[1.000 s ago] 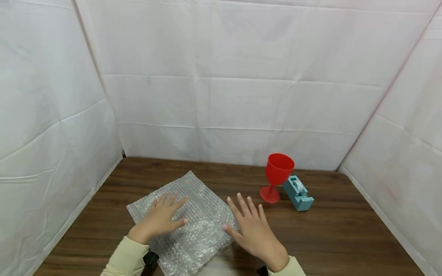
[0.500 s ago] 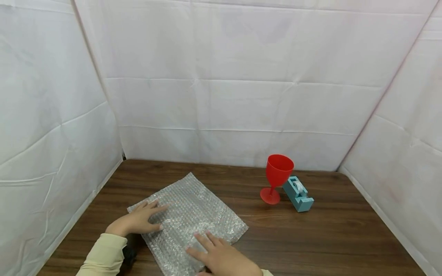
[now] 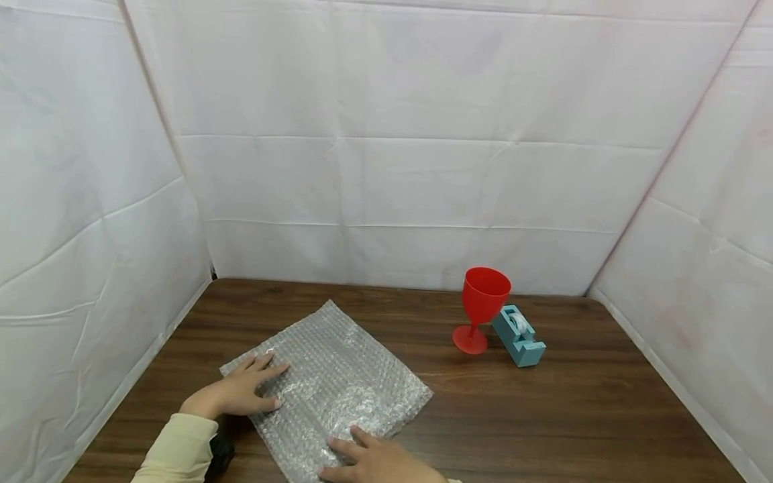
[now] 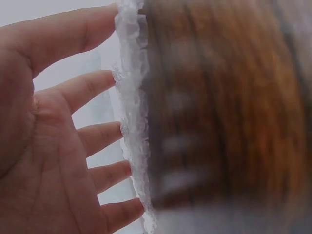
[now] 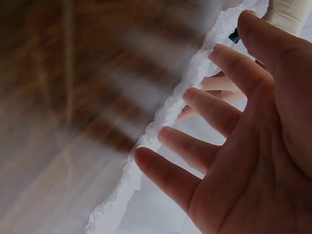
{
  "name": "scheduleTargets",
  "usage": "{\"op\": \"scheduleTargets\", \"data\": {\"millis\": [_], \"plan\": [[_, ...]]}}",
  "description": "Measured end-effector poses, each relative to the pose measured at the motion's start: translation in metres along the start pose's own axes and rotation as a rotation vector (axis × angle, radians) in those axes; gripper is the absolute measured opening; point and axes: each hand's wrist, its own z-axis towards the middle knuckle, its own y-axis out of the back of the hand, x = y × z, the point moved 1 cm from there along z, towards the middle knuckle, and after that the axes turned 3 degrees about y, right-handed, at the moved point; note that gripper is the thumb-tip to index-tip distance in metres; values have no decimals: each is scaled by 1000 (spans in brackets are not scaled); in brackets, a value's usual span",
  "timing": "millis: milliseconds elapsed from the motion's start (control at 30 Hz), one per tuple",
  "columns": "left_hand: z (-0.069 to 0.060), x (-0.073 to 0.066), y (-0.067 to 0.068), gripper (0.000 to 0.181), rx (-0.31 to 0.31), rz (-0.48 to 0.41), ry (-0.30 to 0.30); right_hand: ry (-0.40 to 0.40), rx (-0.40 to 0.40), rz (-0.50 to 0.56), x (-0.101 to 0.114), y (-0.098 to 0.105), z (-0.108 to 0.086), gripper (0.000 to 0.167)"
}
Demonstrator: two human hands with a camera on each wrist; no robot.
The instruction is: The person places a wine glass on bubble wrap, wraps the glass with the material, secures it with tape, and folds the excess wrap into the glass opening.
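So in the head view, a clear bubble wrap sheet (image 3: 344, 369) lay flat on a dark wood-grain table (image 3: 574, 416), a bit left of centre, turned like a diamond with one corner toward the white cloth backdrop (image 3: 386, 181). Its near end ran out of frame. The left hand (image 3: 235, 394) was resting on its left side, palm down, fingers spread and the thumb well off to the side. A pale yellow sleeve (image 3: 178, 449) covered that arm, with something black (image 3: 220, 456) under the wrist. The right hand (image 3: 383, 463) was down on the near right part of the wrap, fingers apart too, partly cut off at the bottom. Over to the right, well apart from both hands, a red plastic goblet (image 3: 481, 305) stood upright just beside a teal tape dispenser (image 3: 521, 340) with a roll in it.

Left wrist cam: thumb and all four fingertips touched the wrap, fanned out and pretty straight, not pinching anything. Wood grain filled the other side, kinda blurry.

Right wrist cam: same deal, four spread fingertips against the wrap's bubbly surface. Couldn't tell if the thumb tip was touching. The other hand's fingers showed behind.
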Motion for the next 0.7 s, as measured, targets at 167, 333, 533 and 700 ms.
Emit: {"op": "scheduleTargets", "data": {"millis": [167,333,533,700], "plan": [[-5,-2,-2,74,1,-5,6,35,8,-10,-2,2,-3,55],[-5,0,0,75,38,-7,6,-6,28,47,-1,1,1,54],[1,5,0,76,92,23,-9,-86,26,138,2,2,3,48],[4,7,-1,76,102,74,-40,-148,2,201,4,0,-1,43]]}}
